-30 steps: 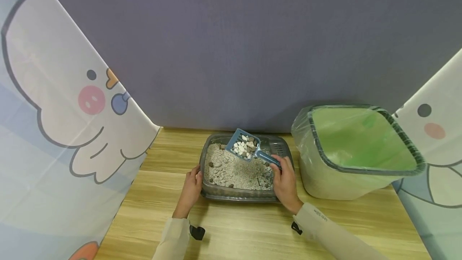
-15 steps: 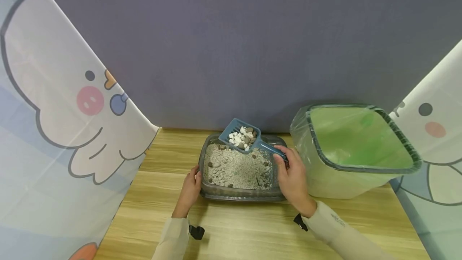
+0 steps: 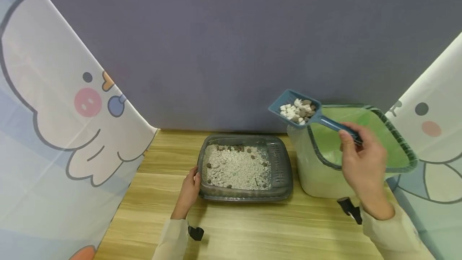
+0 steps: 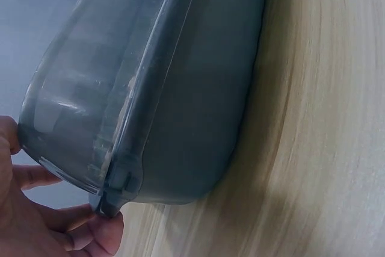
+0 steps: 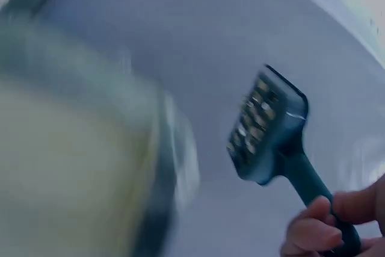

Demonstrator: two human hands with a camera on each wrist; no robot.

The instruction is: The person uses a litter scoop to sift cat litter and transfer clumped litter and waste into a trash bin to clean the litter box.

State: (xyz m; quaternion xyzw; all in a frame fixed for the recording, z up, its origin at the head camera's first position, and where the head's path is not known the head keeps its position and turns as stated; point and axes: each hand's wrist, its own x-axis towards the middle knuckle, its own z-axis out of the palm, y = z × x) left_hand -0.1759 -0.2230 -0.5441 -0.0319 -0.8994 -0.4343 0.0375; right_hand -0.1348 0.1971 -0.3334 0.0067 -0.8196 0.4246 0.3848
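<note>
My right hand (image 3: 364, 163) grips the handle of a blue litter scoop (image 3: 333, 124), held up over the left rim of the bin (image 3: 314, 175). White and brown clumps (image 3: 298, 110) fill the scoop's head. In the right wrist view the slotted scoop (image 5: 280, 142) shows from below, fingers curled about its handle. My left hand (image 3: 188, 191) holds the left edge of a grey litter box (image 3: 245, 196). Up close in the left wrist view, thumb and fingers (image 4: 78, 227) pinch the corner of the litter box (image 4: 174, 118). Pale litter (image 3: 236, 167) with several brown lumps lies inside the box.
The bin, lined with a clear bag, stands right of the litter box on a wooden table (image 3: 231, 228). A grey wall (image 3: 231, 51) rises behind. Cartoon-printed curtains (image 3: 54, 123) close in both sides.
My right hand has lifted the loaded scoop from over the litter box and moved it right and up to the bin. The left hand stays on the box's edge.
</note>
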